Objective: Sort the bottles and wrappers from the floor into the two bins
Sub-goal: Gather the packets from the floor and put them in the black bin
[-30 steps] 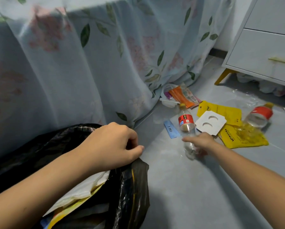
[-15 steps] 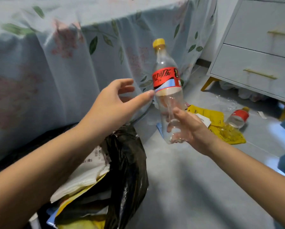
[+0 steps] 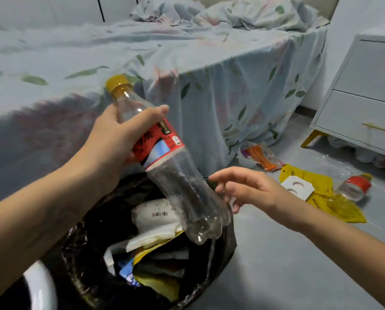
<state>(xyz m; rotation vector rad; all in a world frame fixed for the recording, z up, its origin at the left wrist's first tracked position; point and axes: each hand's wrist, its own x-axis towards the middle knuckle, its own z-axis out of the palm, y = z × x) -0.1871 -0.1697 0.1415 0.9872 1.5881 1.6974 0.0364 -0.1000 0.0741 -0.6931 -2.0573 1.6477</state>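
The left hand [image 3: 111,139] wraps its fingers [image 3: 151,113] around the upper half of the empty bottle [image 3: 164,157], tilting its base over the black-lined bin [image 3: 228,240], which holds wrappers, likely to carry it to the other bin. The right hand [image 3: 252,189], at 3 o'clock of the base, hangs loose and empty. A second bottle [image 3: 354,186] lies on the floor [image 3: 276,265] at 3 o'clock.

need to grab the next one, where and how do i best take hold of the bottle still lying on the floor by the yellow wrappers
Grip the clear body of the second bottle, just behind its red label, coming down from above with the free right hand. It lies on its side, cap pointing away toward the drawers, so its round side faces up. Its base rests on a yellow wrapper; pinch only the bottle.
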